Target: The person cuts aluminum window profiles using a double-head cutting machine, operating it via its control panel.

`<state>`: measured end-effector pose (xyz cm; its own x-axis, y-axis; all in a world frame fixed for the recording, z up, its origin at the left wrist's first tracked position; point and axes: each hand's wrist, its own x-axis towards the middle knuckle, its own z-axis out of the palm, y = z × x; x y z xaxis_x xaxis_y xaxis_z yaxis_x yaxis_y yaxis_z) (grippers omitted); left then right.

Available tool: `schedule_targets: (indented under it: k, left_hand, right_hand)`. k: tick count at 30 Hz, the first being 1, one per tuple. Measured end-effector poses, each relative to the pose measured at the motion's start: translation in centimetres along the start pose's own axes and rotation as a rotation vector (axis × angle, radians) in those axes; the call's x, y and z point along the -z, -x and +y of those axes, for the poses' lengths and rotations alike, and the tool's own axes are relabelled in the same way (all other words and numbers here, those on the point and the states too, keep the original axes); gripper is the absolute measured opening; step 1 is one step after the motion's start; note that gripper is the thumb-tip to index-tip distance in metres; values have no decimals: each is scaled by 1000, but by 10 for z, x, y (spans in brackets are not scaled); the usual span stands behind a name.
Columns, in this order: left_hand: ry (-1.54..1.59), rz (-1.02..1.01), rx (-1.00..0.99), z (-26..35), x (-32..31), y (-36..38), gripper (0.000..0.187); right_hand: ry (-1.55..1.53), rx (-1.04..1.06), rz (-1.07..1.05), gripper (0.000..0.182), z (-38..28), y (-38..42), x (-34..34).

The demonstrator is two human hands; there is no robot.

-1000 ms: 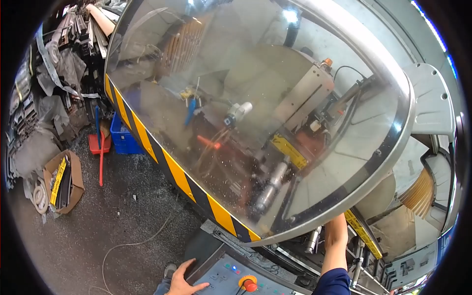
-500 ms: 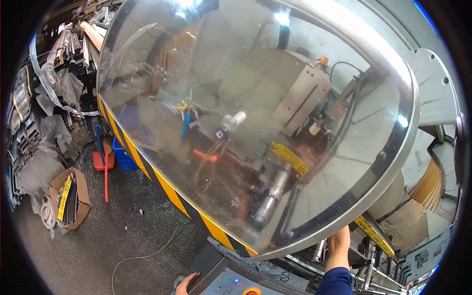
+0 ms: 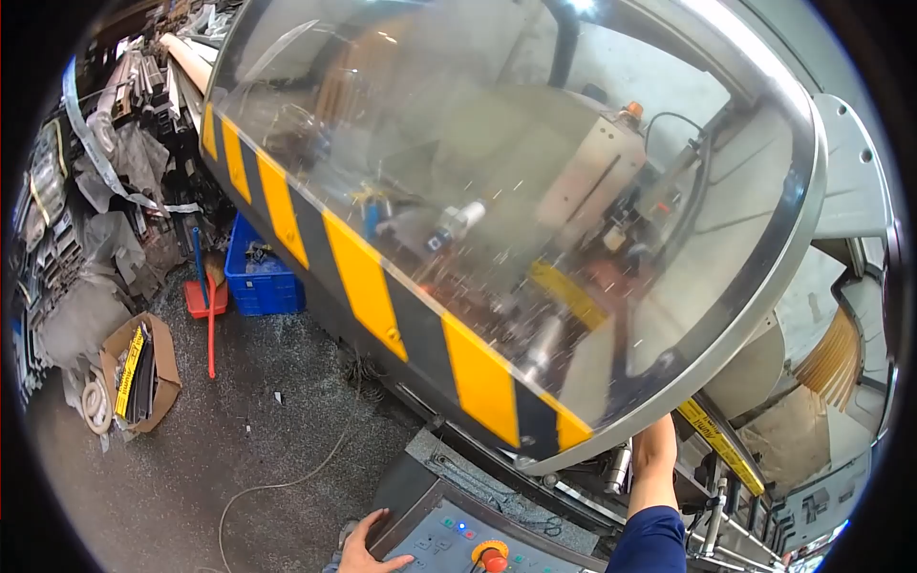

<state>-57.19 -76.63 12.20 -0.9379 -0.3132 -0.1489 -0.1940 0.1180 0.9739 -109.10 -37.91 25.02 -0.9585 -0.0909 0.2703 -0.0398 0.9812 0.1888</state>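
Observation:
My left hand (image 3: 368,547) rests at the left edge of a control panel (image 3: 449,549), fingers spread and holding nothing. An orange-red emergency knob (image 3: 492,558) sits to its right. My right hand (image 3: 655,447) reaches up under the right lower edge of a large clear machine hood (image 3: 458,143), its fingers hidden behind the rim. Yellow and black stripes (image 3: 363,272) run along the hood's lower border. Through the clear cover a pale machine head (image 3: 594,177) and a yellow profile (image 3: 567,291) show, partly blurred.
On the floor at left stand a cardboard box (image 3: 164,368) with strips in it, a blue crate (image 3: 267,286) and a red dustpan (image 3: 205,298). A cable (image 3: 287,484) crosses the floor. Scrap profiles (image 3: 57,229) are piled at far left.
The hood has swung, so its striped border looks wider and more of the blue crate shows. My left hand has come further onto the panel's edge. My right hand stays at the hood's rim.

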Motion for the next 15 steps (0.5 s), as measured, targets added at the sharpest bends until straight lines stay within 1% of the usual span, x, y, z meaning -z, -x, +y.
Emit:
schedule_targets:
  k: [4, 6, 8, 11, 15]
  left_hand:
    - [30, 3, -18, 6, 2, 0, 91]
    - [24, 6, -22, -3, -1, 0, 90]
    - [52, 21, -87, -16, -6, -4, 98]
    - [61, 8, -83, -13, -5, -3, 98]
    - [24, -3, -71, -12, -4, -3, 97]
  right_hand:
    - [28, 9, 37, 74, -16, -19, 2]
    - [41, 14, 55, 75, -26, -27, 4]
    - [52, 11, 85, 77, -37, -36, 5]
    - [82, 1, 143, 79, -47, -48, 5]
    - [143, 61, 201, 86, -41, -53, -1]
